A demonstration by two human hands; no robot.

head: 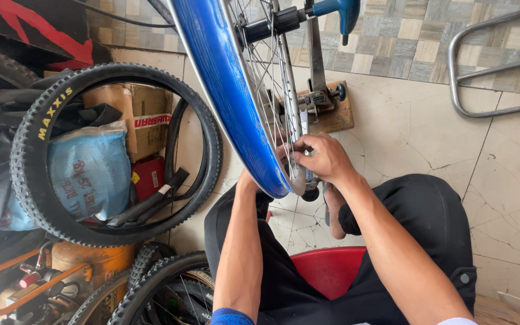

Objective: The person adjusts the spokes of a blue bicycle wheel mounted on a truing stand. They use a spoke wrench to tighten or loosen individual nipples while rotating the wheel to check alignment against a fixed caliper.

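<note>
Honestly, the right hand [325,157] pinched something small at the blue-taped bicycle wheel [236,96] mounted in the truing stand [317,90], probably a spoke nipple. Left hand [249,180] sat mostly hidden behind the rim, grip unclear. Small turns would've been wise.

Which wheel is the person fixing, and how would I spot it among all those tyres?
Start at the pale tiled floor and find the small wooden block with the metal stand. The wheel sits in that stand, with the right hand at its spokes and the left hand behind its rim. Unlike the knobbly black tyres nearby, it has a smooth bright blue band and no tyre.
</note>
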